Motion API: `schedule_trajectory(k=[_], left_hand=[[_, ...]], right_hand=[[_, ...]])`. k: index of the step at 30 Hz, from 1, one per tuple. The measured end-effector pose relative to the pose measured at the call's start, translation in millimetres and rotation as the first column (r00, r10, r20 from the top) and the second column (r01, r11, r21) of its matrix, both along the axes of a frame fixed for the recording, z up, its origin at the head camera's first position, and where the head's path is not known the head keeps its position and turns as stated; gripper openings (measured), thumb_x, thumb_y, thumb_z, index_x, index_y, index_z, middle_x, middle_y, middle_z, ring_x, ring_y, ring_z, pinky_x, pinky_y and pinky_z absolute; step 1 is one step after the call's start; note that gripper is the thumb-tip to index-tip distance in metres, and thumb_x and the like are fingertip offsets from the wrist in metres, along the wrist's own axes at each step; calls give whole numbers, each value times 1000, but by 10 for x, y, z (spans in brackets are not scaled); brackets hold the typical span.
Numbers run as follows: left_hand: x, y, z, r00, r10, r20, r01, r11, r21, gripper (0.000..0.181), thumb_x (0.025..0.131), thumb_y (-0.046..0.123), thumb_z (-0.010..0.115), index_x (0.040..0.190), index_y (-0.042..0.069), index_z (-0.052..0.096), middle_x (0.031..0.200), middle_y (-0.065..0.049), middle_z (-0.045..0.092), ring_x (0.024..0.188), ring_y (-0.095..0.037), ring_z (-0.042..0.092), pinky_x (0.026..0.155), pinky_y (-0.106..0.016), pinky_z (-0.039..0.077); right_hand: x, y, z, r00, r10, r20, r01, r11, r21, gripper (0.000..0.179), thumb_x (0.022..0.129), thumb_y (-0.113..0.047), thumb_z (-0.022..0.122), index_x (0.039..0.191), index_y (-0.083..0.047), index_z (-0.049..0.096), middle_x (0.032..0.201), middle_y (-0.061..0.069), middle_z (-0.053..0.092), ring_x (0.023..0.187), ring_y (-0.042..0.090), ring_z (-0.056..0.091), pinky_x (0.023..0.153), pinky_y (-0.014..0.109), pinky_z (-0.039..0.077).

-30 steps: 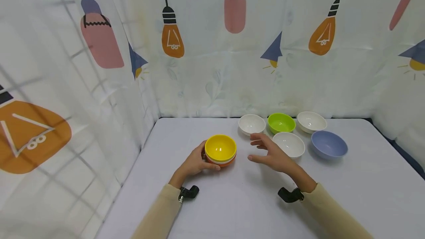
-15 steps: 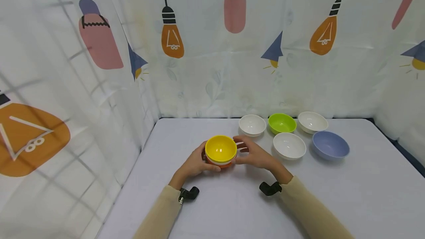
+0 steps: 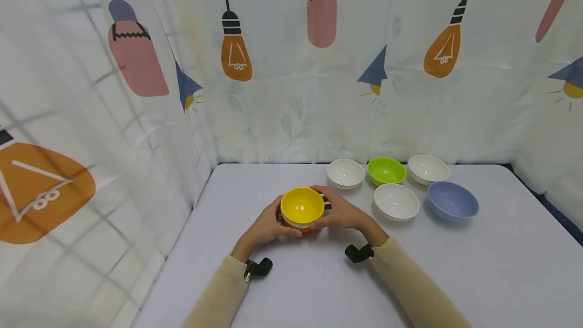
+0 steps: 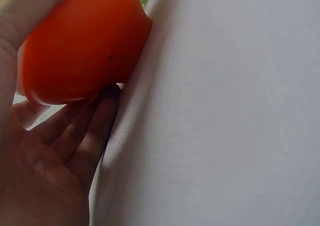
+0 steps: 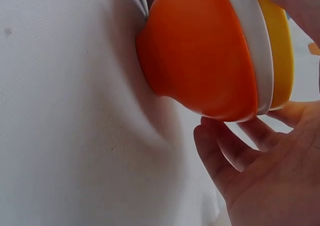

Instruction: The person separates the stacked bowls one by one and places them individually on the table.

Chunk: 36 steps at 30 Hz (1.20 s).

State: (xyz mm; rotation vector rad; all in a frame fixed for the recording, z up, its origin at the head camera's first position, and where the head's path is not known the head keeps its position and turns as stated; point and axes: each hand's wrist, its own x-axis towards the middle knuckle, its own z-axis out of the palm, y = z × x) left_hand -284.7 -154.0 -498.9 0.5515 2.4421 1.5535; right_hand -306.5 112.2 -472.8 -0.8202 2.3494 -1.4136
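Note:
Three nested bowls stand on the table in front of me: a yellow bowl on top, a white bowl in the middle and an orange bowl at the bottom. My left hand holds the stack from the left, its thumb toward me and the other fingers curled round the far side. From the right, my right hand grips the stack, thumb at the near rim and fingers behind. In the left wrist view, the orange bowl's foot is right at the tablecloth.
To the right at the back stand more bowls: a green bowl, a blue bowl, and white bowls at the left, front and back right. A patterned curtain hangs behind the white-covered table.
My right hand has moved left from beside the front white bowl to the stack and closed round its right side. The left hand and the bowls have stayed in place.

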Motion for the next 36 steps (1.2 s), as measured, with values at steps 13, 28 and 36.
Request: schedule_trajectory(k=[13,28,36], left_hand=[[9,-5,-18,1000,6,-4,-6,1000,-12,102,68,38,97,153,30,39,148,8,52,135,-18,53,117,-50,41],[13,3,-7,1000,14,-12,-14,999,-32,102,69,40,96,153,29,39,148,8,52,132,-19,54,115,-49,43],[-4,-4,-17,1000,7,-20,-8,1000,-24,101,69,39,96,152,29,40,147,8,53,132,-18,54,115,-50,43]], right_hand=[[-16,-60,-7,999,6,40,-7,1000,6,111,75,-40,90,161,-14,26,162,4,37,142,28,43,117,55,39],[-5,-78,-29,998,-47,-46,49,998,36,106,72,-44,91,157,-19,34,155,0,44,139,23,45,117,57,38],[-5,-91,-39,995,-81,-64,82,996,18,103,68,-44,93,154,-26,39,149,-5,47,136,21,46,118,58,37]])
